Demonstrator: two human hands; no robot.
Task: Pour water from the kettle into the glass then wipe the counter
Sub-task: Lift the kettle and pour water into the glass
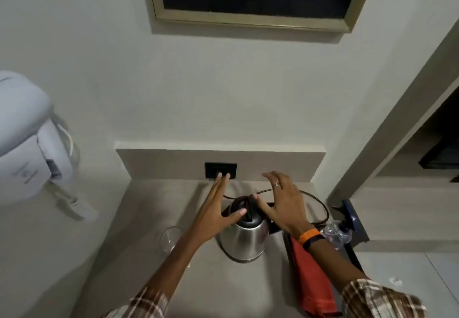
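A steel kettle (244, 239) with a black lid stands upright on the beige counter (206, 285). My left hand (216, 211) hovers over the kettle's left side, fingers spread, its thumb on the lid. My right hand (282, 202) is spread above the kettle's right side, thumb near the lid; neither hand grips anything. An empty clear glass (169, 238) stands left of the kettle, partly behind my left forearm. An orange-red cloth (310, 283) lies on the counter to the right, under my right forearm.
A black power cord (320, 206) loops behind the kettle toward a black wall socket (220, 170). A clear plastic bottle (336, 234) and a dark tray (355, 221) sit at the right. A white wall-mounted hair dryer (27, 149) hangs at the left. A framed picture (253, 17) is above.
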